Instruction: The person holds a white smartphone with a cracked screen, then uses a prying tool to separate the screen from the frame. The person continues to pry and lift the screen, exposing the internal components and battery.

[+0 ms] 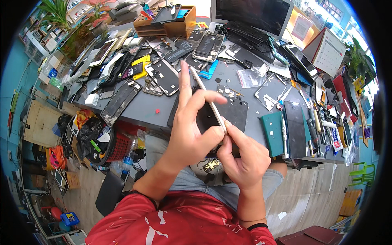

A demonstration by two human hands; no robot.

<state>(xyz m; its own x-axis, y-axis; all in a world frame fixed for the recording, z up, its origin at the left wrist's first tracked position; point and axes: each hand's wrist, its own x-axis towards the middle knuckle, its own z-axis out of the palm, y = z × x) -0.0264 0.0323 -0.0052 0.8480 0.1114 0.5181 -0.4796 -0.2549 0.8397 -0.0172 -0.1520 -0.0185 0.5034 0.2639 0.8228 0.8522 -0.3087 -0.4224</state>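
Edge-on between my hands is a slim phone (208, 96) with a pale silver rim, tilted above the table. My left hand (190, 122) closes on it, thumb near its lower end and one finger stretched up beside its far end. At the lower end my right hand (245, 155) pinches its edge between thumb and fingertips; whether a small tool is there too, I cannot tell. A black mat (237, 114) lies beneath. Behind the hands are an opened phone (208, 45) and a dark phone back part (162, 76).
Phone parts crowd the grey table (143, 108). On the right lie a green pad (270, 130), a silver screwdriver (284, 136), a dark phone (296, 126) and several tools. A laptop (253, 16) and wooden organizer (163, 26) stand behind. A red basket (118, 145) sits at lower left.
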